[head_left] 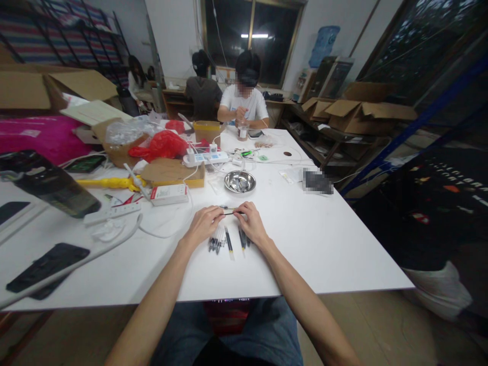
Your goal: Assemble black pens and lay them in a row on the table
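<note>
Both hands meet over the white table, just in front of a shiny metal bowl. Between my left hand and my right hand stretches a slim dark pen part, its ends pinched in the closed fingers of each. A second slim piece, partly clear, shows just behind it, also at the fingertips. Below my hands lie black pens with yellow bands, a cluster of clear tubes with black ends, and more dark pens partly beneath my right hand. Small dark pieces sit in the bowl.
Left are a dark bottle, a black phone, a thick cable, power strips and a cardboard tray. Another person handles a jar at the far end. A dark blurred object sits right.
</note>
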`<move>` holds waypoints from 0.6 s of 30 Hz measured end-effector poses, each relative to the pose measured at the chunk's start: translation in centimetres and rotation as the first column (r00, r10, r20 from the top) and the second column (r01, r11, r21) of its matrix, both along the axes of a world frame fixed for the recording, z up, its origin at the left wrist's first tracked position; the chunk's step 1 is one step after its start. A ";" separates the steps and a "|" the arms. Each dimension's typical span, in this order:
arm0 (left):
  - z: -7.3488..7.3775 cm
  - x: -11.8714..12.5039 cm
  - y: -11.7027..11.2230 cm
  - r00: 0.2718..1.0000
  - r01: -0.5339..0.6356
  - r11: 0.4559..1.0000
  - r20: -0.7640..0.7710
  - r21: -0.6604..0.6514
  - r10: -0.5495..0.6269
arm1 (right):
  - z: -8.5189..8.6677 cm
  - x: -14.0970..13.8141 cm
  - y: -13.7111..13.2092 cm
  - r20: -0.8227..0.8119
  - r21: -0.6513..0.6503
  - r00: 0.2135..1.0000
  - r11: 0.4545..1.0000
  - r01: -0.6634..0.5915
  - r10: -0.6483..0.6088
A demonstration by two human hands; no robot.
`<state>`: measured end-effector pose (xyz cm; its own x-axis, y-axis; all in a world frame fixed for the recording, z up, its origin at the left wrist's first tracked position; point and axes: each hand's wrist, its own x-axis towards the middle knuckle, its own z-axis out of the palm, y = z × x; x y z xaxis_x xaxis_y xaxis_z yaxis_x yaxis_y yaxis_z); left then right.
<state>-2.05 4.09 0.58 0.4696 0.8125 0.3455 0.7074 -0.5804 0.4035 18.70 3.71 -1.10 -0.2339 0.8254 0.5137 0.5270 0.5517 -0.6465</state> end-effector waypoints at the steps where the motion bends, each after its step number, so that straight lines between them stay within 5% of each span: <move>1: 0.0 -0.3 0.1 1.000 -0.008 1.000 0.003 0.010 0.008 | 0.0 0.4 0.2 -0.004 0.001 0.999 0.999 0.035 -0.035; 6: -0.2 -1.3 0.7 0.994 -0.104 0.993 0.046 0.056 0.102 | 0.6 1.9 0.1 -0.029 -0.011 0.993 0.993 0.117 -0.118; 12: -0.7 -1.5 0.9 0.983 -0.166 0.985 0.085 0.048 0.162 | 1.9 0.5 -1.6 0.163 -0.052 0.955 0.969 -0.243 0.248; 18: -0.8 -1.4 0.9 0.986 -0.147 0.987 0.083 0.062 0.142 | 1.2 -0.8 -2.1 0.286 -0.053 0.887 0.930 -0.364 0.363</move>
